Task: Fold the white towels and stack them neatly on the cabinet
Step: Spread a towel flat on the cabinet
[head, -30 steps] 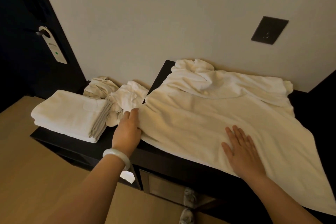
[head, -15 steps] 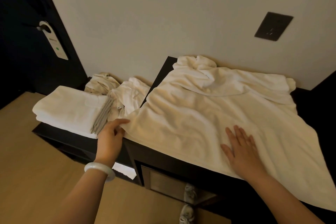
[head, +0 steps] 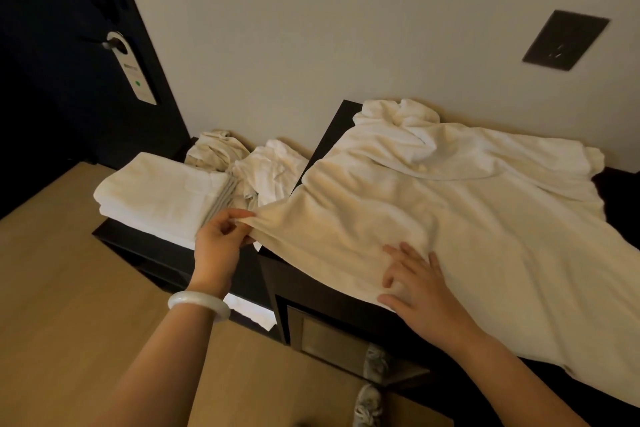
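A large white towel (head: 467, 218) lies spread and rumpled over the dark cabinet (head: 332, 291), its right side hanging past the front edge. My left hand (head: 218, 243), with a white bangle at the wrist, pinches the towel's near left corner and pulls it out past the cabinet's left edge. My right hand (head: 419, 288) rests on the towel near the front edge, fingers bending into the cloth. A stack of folded white towels (head: 159, 198) sits on the lower cabinet (head: 145, 250) at the left, with two crumpled towels (head: 249, 166) behind it.
A dark door (head: 69, 62) with a hanging door tag (head: 133, 69) stands at the left. A dark wall plate (head: 564, 40) is on the wall above the cabinet. Wooden floor (head: 69, 322) lies below, and shoes (head: 370, 392) show near the cabinet's base.
My left hand slid to the towel's near left corner, pinched it and drew it leftward. My right hand shifted left along the front edge and its fingers began curling into the cloth.
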A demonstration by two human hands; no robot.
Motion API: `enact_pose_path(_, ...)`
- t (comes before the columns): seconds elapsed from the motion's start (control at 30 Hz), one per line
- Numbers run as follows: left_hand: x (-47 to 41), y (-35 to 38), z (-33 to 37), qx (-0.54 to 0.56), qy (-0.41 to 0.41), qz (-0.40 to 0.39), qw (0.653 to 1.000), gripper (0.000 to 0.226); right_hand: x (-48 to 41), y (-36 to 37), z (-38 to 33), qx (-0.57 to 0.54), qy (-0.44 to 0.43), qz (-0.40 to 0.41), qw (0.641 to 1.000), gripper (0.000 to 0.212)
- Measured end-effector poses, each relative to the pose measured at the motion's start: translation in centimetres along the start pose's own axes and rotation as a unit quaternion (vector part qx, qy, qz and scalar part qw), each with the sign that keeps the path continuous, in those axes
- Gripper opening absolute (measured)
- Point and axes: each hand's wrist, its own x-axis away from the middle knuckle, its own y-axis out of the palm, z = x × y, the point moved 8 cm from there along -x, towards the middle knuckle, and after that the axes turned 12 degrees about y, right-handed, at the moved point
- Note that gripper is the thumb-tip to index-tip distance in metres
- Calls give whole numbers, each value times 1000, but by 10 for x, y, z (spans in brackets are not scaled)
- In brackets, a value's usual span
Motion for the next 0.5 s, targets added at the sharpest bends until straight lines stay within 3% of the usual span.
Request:
enact_pose_path(0.1,1,-1,-7,45,-27,-6,999,13,0,-6,-4,-16,2,29,999,11)
enact_pose_path(0.23,0,-5,-15,102,-53,4,993,13,14,-28,-26,-38,-63,140,987,16)
enact_pose_path(0.27,0,-7,-15,106,-49,5,993,14,18,-28,-33,-23,-85,143,986,18)
enact_pose_path(0.33,1,-11,-17,96,-42,2,994,15,21,-14,-40,-2,-112,77,991,22)
enact_pose_path(0.4,4,-13,-20,72,-49,-7,996,16,16,-7,-32,-79,-75,4,994,18)
enact_pose_path(0.43,5,-15,-23,61,-64,-11,996,17,10,-14,-22,-151,-38,15,988,12)
enact_pose_path(0.5,6,-17,-30,55,-110,-16,992,23,-4,-43,6,-200,34,159,966,5)
